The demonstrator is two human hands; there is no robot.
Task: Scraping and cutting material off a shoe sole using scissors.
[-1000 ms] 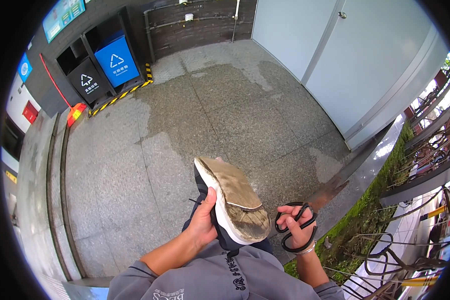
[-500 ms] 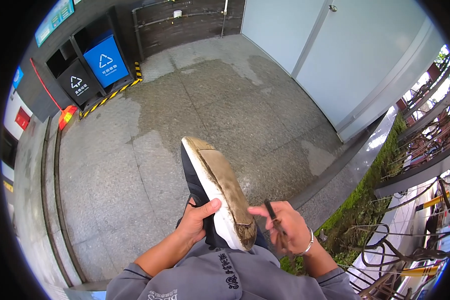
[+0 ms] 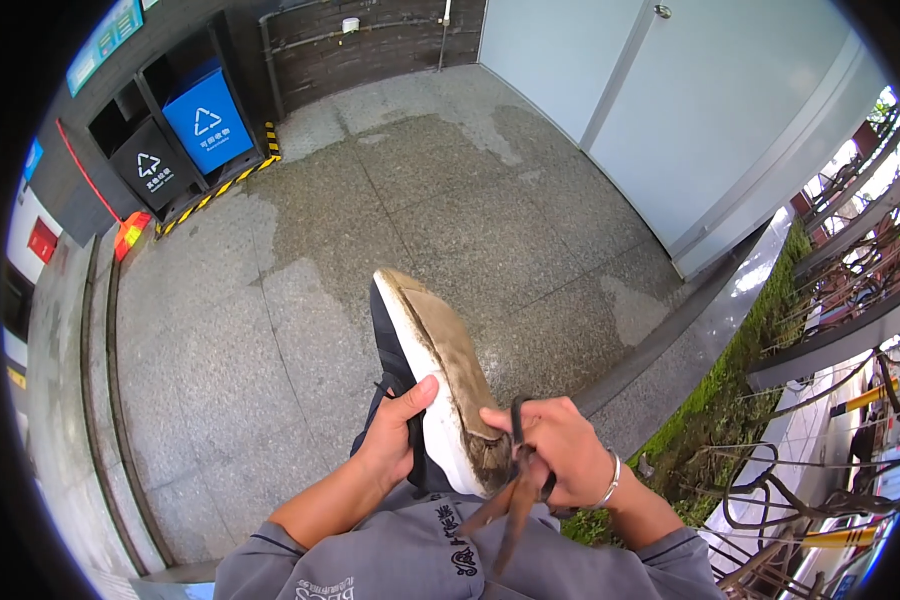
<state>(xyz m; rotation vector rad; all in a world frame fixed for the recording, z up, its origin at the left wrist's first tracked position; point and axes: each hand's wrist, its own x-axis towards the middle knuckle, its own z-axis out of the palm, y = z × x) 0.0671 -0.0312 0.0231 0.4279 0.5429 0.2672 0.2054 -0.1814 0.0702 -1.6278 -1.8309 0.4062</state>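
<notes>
A dark shoe with a white midsole (image 3: 418,350) is tilted on its side above my lap, its worn tan outsole (image 3: 450,345) facing up and to the right. My left hand (image 3: 388,440) grips it round the middle, thumb pressed on the white sidewall. My right hand (image 3: 565,450) is closed round dark-handled scissors (image 3: 510,525), whose brownish blades stand apart, pointing down toward my grey shirt. A finger of that hand touches the outsole near the heel, where the edge is dirty and ragged. The scissors do not appear to touch the shoe.
A grey tiled floor (image 3: 200,370) with a wet patch spreads ahead. Blue and black bins (image 3: 208,120) stand far left beside a red broom (image 3: 130,235). White door panels (image 3: 710,110) rise at the right, and a mossy strip (image 3: 730,400) with bare branches lies nearer.
My right hand has shifted left against the heel end of the outsole. The scissors have swung so their blades show spread and pointing down. The shoe has tilted slightly.
</notes>
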